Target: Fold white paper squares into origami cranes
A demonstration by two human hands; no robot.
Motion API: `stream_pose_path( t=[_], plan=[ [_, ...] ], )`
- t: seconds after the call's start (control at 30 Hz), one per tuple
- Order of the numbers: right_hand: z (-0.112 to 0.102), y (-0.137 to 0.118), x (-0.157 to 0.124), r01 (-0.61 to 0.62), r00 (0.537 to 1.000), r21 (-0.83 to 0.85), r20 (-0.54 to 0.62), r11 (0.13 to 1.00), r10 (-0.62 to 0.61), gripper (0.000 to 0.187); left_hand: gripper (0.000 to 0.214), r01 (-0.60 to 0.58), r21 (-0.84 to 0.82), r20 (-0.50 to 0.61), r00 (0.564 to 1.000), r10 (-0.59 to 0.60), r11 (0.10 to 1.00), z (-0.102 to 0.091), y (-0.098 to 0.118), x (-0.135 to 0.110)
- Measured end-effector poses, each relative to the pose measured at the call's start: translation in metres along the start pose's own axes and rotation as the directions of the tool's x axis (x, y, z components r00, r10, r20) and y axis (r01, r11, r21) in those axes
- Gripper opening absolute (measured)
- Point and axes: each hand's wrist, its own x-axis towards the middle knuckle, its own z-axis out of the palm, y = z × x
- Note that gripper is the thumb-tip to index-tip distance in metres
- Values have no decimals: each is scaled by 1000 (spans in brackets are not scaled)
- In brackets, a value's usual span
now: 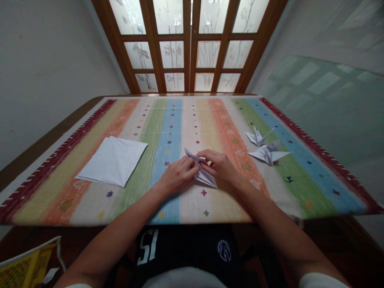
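Between my two hands, near the middle of the striped tablecloth (168,200), is a folded piece of white paper (207,179) with several layers and a pointed lower end. My left hand (177,173) pinches its left side, fingers curled in. From the right, my right hand (221,165) grips the upper part between thumb and fingers. The fingers cover much of the paper's middle, so its full shape is hidden. One narrow tip sticks up beyond the left fingers.
A stack of white paper sheets (112,162) lies to the left. On the right stand two folded paper cranes, one behind (258,138) and one nearer (269,154). A yellow basket (27,266) is below the table at lower left. Wooden glass-paned doors (190,40) close off the far side.
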Motion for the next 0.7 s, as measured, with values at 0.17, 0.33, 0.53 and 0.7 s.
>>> stream_pose_path(
  t=[0.17,0.33,0.53,0.7],
  plan=[
    [-1,3,2,-123,988,49,-84,991,127,25,14,2,72,17,1000,-3,997,0,-3,-1],
    [-4,4,3,-203,972,125,-95,971,215,26,27,41,91,24,999,-44,995,-1,-4,1],
    [-4,5,4,-213,973,124,-63,969,222,21,32,9,57,88,996,-14,998,-1,-4,-1],
    [-5,4,3,-215,973,101,-63,971,222,21,40,30,-33,152,988,-25,999,4,-5,-6]
  ],
)
